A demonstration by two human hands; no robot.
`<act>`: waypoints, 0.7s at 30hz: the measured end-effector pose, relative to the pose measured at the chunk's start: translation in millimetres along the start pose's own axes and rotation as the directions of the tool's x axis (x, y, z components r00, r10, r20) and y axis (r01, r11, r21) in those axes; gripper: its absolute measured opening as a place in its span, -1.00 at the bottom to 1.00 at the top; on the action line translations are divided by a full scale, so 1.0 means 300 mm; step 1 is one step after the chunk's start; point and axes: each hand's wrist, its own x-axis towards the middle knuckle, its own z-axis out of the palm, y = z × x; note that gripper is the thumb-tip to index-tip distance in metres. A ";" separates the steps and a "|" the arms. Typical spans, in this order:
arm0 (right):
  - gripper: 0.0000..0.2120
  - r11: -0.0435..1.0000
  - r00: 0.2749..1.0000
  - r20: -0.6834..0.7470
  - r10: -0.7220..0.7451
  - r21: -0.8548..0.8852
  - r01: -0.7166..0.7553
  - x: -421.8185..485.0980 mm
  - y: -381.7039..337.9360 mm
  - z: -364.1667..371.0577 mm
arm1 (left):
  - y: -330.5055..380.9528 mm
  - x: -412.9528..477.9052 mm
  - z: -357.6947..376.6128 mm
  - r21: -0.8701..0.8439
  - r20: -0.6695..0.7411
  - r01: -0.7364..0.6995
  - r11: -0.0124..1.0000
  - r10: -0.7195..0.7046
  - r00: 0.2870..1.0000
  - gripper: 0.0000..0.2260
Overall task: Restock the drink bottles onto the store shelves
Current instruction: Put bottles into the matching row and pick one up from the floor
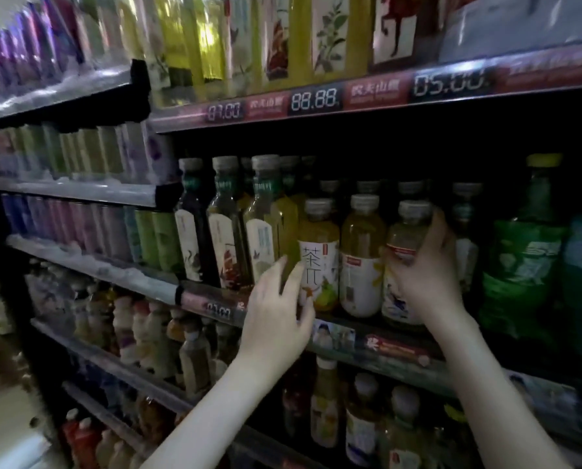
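Note:
On the middle shelf (398, 350) stand several tea bottles with white labels and grey caps. My right hand (425, 265) is wrapped around the rightmost of three front bottles (405, 238), a pale yellow drink with a red band on its label. My left hand (279, 313) hovers with fingers spread in front of the yellow tea bottle (318, 255) printed with large characters, fingertips close to its label; I cannot tell if they touch. A third bottle (360, 262) stands between the two.
Taller square tea bottles (227, 225) stand left of my left hand. Large green soda bottles (523, 258) crowd the right. The shelf above (316, 103) carries price displays and more bottles. Lower shelves hold small drink bottles (195, 357). Cans (79, 228) fill the left rack.

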 end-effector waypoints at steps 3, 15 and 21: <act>-0.26 0.997 0.999 -0.043 -0.030 -0.074 0.027 -0.017 -0.010 -0.014 | -0.008 0.025 0.049 -0.069 0.030 -0.079 0.994 0.081 0.996 -0.52; -0.28 0.964 0.863 -0.429 -0.266 -0.130 0.233 -0.353 -0.207 -0.061 | 0.081 -0.055 0.007 -0.556 0.063 -0.269 0.787 0.362 0.930 -0.29; -0.36 0.994 0.981 -0.178 -0.071 0.065 0.084 -0.476 -0.326 -0.148 | 0.165 -0.070 -0.062 -0.883 0.201 -0.027 0.468 0.430 0.880 -0.31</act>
